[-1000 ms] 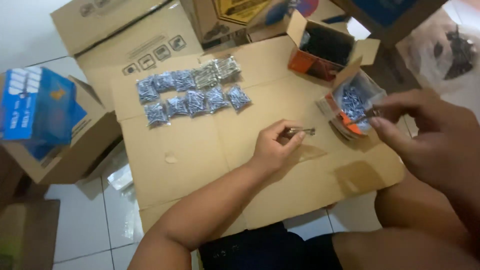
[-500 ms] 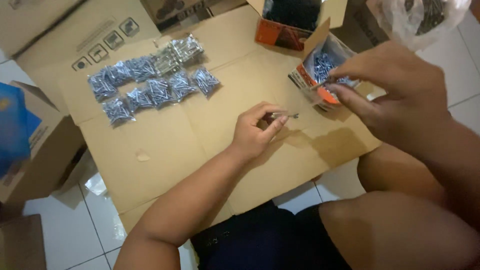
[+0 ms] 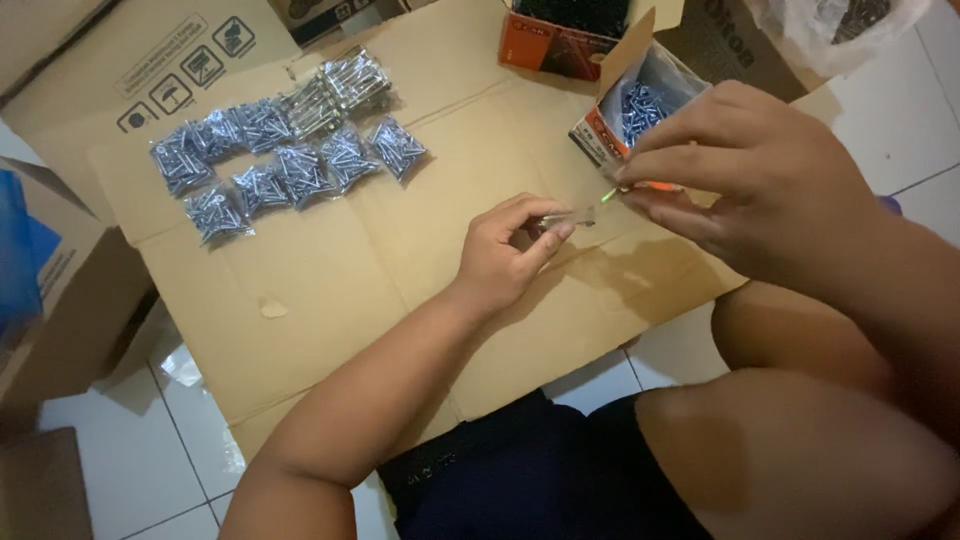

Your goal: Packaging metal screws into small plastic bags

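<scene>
My left hand [image 3: 505,252] rests on the flattened cardboard sheet [image 3: 330,290] and pinches a small clear plastic bag [image 3: 568,218] between thumb and fingers. My right hand [image 3: 745,175] hovers just right of it, fingertips closed on a few small screws [image 3: 612,192] near the bag's mouth. Right behind that hand stands a small open orange carton [image 3: 625,105] full of silvery screws. Several filled clear bags of screws [image 3: 285,165] lie in rows at the far left of the cardboard.
A second open orange box [image 3: 555,40] sits at the far edge. Brown cartons [image 3: 70,300] stand to the left, one with a blue pack [image 3: 20,260]. A plastic bag [image 3: 840,25] lies at the top right. My bent knee [image 3: 790,340] lies on the white tiled floor [image 3: 900,130].
My right hand has left the orange carton and come toward the left hand with screws in its fingertips. The left hand has kept its hold on the small bag.
</scene>
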